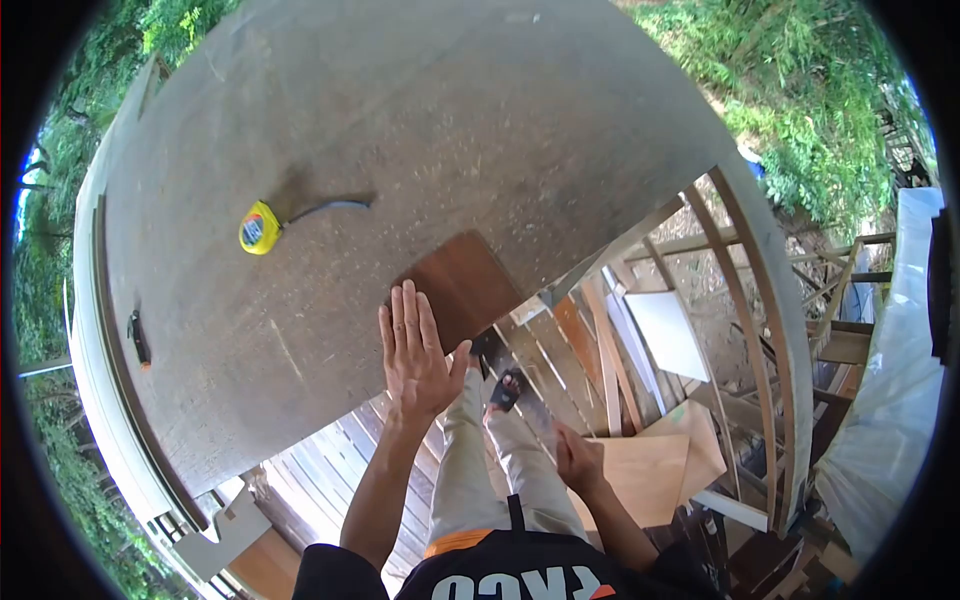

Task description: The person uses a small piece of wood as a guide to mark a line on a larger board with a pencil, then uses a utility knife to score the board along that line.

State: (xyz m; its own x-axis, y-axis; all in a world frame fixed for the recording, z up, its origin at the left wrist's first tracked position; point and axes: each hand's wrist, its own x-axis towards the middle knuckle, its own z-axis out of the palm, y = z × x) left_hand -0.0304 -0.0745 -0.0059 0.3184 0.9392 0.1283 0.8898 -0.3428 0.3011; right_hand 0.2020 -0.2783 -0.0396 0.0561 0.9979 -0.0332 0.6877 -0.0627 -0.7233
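Note:
My left hand [413, 352] lies flat with its fingers stretched out, at the left edge of a reddish-brown board [465, 285]. This board rests on a large worn brown tabletop [400, 130], at its near edge. Lower and to the right, beside my leg, my right hand [578, 457] is closed in a fist; a blurred greyish shape extends from it, too unclear to name. A yellow tape measure [260, 228] with a dark strap sits on the tabletop, farther left.
A small dark tool [138, 340] lies near the tabletop's left edge. Below are a slatted wooden floor [335, 460], wooden strips [603, 350], a white panel [668, 335] and light brown sheets [640, 470]. Curved wooden framing [750, 300] and plastic sheeting [885, 420] stand at the right.

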